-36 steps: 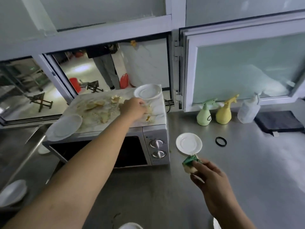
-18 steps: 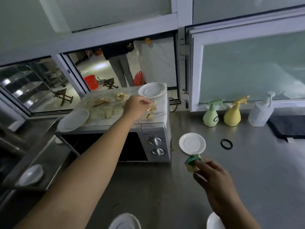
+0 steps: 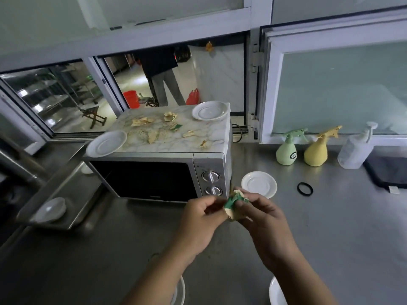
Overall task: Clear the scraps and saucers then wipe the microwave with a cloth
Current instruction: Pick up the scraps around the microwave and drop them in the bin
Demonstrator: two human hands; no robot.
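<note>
- Nearest us, our left hand (image 3: 199,219) and right hand (image 3: 262,216) meet above the steel counter (image 3: 330,227), both pinching one wad of tan and green scraps (image 3: 234,205).
- Just beyond sits a white saucer (image 3: 259,184) beside the microwave (image 3: 154,172).
- On its marbled top lie more loose scraps (image 3: 152,134) between two saucers (image 3: 106,143), front-left and back-right.

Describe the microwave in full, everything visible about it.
The microwave is a silver, metal-looking box with a dark glass door and two round knobs stacked on its right panel. It sits upright on the steel counter below the window. Its top, marble-patterned, carries scattered scraps and two white saucers: one at the back right corner, one overhanging the front left. Neither hand touches it.
</note>
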